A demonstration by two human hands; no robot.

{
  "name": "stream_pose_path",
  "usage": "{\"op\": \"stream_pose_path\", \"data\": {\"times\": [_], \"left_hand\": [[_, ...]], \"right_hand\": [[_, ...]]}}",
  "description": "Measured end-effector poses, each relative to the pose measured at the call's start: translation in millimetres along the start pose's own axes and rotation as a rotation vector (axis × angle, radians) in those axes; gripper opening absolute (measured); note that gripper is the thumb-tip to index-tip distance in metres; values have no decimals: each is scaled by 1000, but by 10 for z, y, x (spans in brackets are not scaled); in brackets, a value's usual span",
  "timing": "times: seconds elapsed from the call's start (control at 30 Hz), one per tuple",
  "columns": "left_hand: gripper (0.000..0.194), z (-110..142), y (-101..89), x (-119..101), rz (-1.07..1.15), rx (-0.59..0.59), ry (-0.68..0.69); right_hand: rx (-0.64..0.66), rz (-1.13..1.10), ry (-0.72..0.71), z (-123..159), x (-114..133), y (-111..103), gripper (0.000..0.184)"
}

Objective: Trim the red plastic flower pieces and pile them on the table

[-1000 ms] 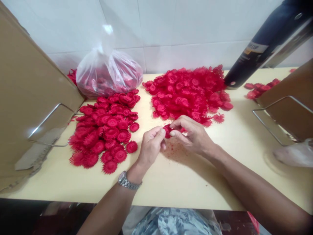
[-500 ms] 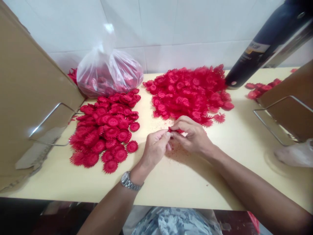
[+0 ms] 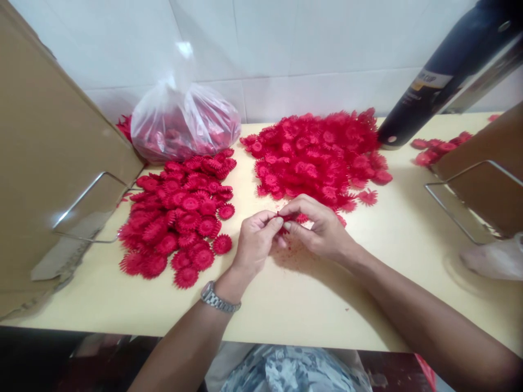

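Note:
Between my fingertips is a small red piece with a toothed edge [image 3: 283,223], like the fringed discs around it and mostly hidden by my fingers. My left hand [image 3: 258,238] pinches it from the left, thumb on top. From the right, my right hand [image 3: 316,226] grips it between thumb and forefinger. Just beyond my right hand spreads a heap of red fringed pieces [image 3: 310,158]. To the left of my left hand lies a pile of red round discs with toothed rims [image 3: 188,218]. Red crumbs are scattered on the table [image 3: 286,305] under my hands.
A tied clear plastic bag of red pieces [image 3: 183,122] stands at the back left. Cardboard panels [image 3: 61,141] with wire loops flank both sides. A dark bottle [image 3: 429,81] stands at the back right, near a few red pieces [image 3: 441,146]. A translucent plastic item [image 3: 496,258] lies far right.
Both hands have shifted slightly to the left with the red piece, and the fingertips have drawn closer together around it. The heaps look the same.

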State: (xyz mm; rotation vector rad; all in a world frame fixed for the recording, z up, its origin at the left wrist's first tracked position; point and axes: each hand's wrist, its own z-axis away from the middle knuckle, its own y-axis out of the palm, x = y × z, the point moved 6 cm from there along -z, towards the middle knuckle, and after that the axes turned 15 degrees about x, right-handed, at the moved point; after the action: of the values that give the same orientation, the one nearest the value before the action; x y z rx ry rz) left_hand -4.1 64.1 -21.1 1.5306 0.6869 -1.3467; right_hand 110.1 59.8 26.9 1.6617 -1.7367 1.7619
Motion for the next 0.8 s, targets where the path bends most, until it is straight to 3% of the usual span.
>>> {"op": "stream_pose_path", "data": {"times": [0.23, 0.5, 0.67, 0.8], "left_hand": [[27, 54, -99, -20, -130, -128, 96], [39, 96, -69, -97, -218, -132, 114], [44, 86, -34, -89, -200, -108, 114], [46, 84, -29, -49, -199, -86, 82]], "right_hand": [[-11, -219, 170, 10, -93, 47, 14], [-89, -112, 129, 20, -13, -23, 10], [-1, -113, 7, -14, 47, 27, 10], [63, -240, 133, -23, -19, 53, 13]]}}
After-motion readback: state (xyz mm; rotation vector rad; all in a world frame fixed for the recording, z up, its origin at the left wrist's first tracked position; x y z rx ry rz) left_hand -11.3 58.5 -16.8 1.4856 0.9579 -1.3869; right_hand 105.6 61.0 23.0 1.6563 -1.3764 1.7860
